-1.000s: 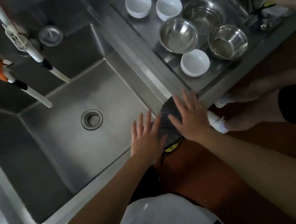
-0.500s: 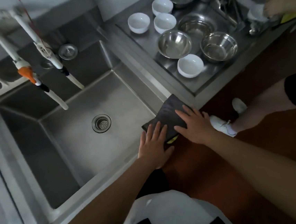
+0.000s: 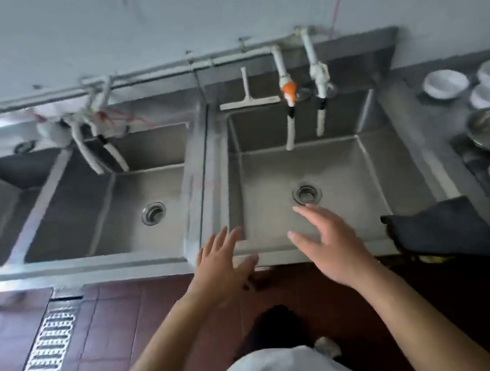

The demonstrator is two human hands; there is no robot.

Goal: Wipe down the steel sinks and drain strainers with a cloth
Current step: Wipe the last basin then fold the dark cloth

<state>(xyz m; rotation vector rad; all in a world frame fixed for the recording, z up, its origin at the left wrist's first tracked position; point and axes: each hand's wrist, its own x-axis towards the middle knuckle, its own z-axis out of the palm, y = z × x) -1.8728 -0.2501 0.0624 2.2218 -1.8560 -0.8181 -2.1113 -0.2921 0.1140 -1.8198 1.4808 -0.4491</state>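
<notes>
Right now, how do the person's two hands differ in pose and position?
The left hand sits over the front rim near the divider between the basins; the right hand reaches further, over the right sink, fingertips near its drain strainer. The right is nearer the dark cloth draped on the rim. Both are open, fingers spread, holding nothing.

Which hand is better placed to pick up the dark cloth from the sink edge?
Probably the right hand. It is open over the right sink's front, nearer the dark cloth lying on the rim to its right. The left hand, also open, is farther away, at the divider.
</notes>
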